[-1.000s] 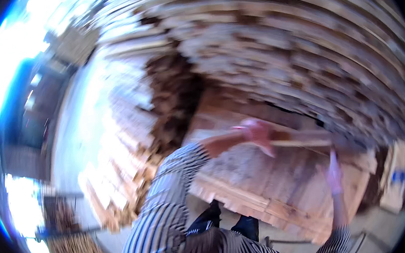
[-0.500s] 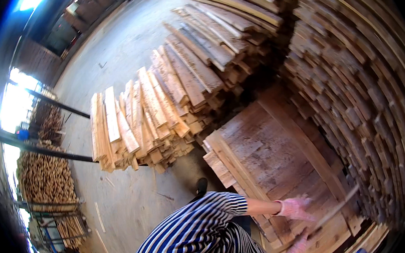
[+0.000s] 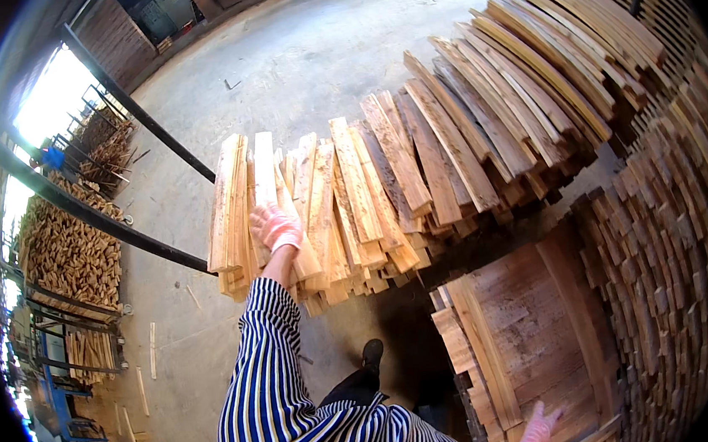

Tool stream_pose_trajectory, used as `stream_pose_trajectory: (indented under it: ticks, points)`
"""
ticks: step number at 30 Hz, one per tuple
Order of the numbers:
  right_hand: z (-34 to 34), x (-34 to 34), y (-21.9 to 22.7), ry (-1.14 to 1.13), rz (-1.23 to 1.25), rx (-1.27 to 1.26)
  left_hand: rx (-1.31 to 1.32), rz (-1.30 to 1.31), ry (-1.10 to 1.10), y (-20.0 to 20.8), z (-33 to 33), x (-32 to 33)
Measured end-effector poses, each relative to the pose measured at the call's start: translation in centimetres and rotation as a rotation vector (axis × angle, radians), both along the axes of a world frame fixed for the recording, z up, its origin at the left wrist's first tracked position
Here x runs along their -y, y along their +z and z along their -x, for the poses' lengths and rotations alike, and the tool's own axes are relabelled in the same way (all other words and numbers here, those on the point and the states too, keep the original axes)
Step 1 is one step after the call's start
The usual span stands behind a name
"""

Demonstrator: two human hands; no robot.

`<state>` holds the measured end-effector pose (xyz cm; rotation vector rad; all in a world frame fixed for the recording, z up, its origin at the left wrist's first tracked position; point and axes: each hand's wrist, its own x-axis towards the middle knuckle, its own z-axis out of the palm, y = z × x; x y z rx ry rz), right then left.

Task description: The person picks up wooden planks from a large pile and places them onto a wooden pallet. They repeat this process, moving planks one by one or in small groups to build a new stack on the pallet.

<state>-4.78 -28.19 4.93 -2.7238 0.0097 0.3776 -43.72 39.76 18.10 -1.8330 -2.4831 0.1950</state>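
My left hand (image 3: 277, 228), in a pink-and-white glove, lies over the near end of a pale board (image 3: 264, 174). Its fingers are spread on the wood, not visibly closed round it. That board is on top of a long pile of loose boards (image 3: 359, 187) in front of me. At the lower right, my right hand (image 3: 541, 429), in a similar glove, is held with fingers apart and nothing in them. It is over the near part of a low stack of flat-laid boards (image 3: 540, 331), which has crosswise strips along its sides.
A tall, tight stack of boards (image 3: 670, 277) rises on the right. Dark metal bars (image 3: 142, 113) reach toward the pile's left end. Farther left stands a heap of cut wood (image 3: 70, 246). Thin strips (image 3: 153, 350) lie on the concrete floor (image 3: 191, 92).
My left hand has moved from the low stack to the left end of the board pile. My right hand stays by the low stack. The view has swung right; the blurred strip near my hands is gone.
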Motion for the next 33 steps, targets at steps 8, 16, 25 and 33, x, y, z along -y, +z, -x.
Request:
stream_pose_trajectory:
  ticks: [8,16,25,33]
  points:
    - [10.8,-22.0,3.5,0.462,-0.510,-0.258,0.285,0.022,-0.082,-0.2,-2.0,1.5]
    - [21.0,-40.4,7.3,0.881,-0.787,-0.621,0.135,0.101,-0.002,-3.3,-2.0,7.0]
    - [26.1,-51.7,9.3,0.245,-0.741,-1.905,0.962,0.240,0.052,4.2,-0.9,17.8]
    - [25.4,-50.7,6.7,0.284,-0.622,-2.143,0.258,-0.270,-0.059,3.9,16.9,0.6]
